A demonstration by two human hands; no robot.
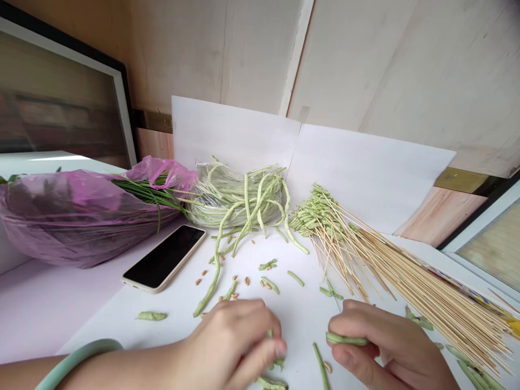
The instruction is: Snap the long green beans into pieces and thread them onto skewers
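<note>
My right hand (390, 344) pinches a short green piece of long bean (346, 339) between thumb and fingers. To its left, my left hand (238, 341) is closed, fingers curled toward the thumb, with a bit of green bean (270, 333) showing between them, mostly hidden. A torn bean piece (272, 383) lies below my left hand. Between the hands, a straight bean piece (322, 365) rests on the white paper beside a brown seed (327, 367). More short pieces, such as one bean piece (296, 278), and several brown seeds (246, 281) are scattered beyond my hands.
Whole long beans (260, 200) spill from a clear plastic bag (203, 195) at the back. A purple bag (77, 216) of greens and a phone (164, 257) sit left. Wooden skewers (422, 281), many with bean pieces threaded at the far end (319, 211), lie right.
</note>
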